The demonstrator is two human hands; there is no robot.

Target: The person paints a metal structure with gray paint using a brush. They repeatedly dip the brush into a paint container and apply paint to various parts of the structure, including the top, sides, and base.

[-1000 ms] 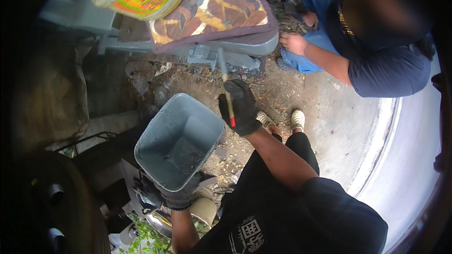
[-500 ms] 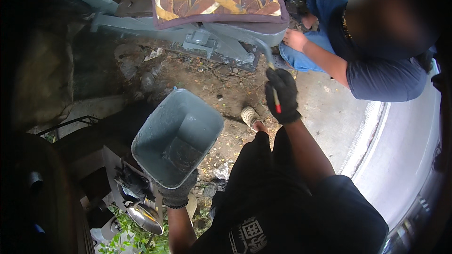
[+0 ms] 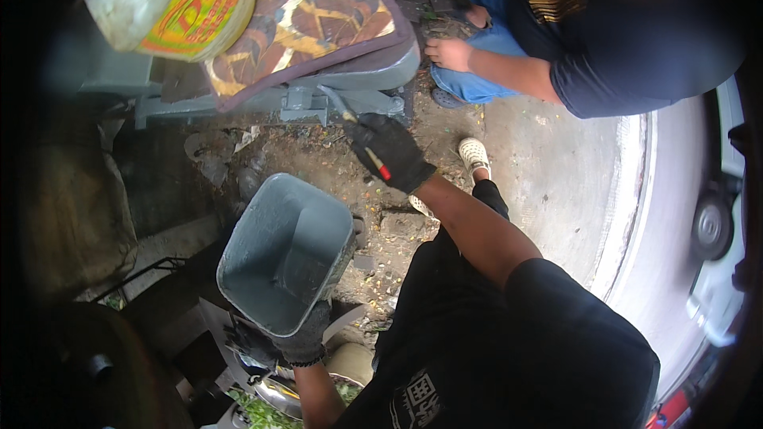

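While left hand (image 3: 304, 343) grips the grey tub (image 3: 258, 258), right hand (image 3: 395, 152) clutches a brush (image 3: 349, 117); probably painting, next dab needs steadiness.

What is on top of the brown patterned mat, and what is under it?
A whitish container with a yellow label sits on the mat, toward its left. Beneath, the rounded edge of a grey support shows; the mat hides most of its top.
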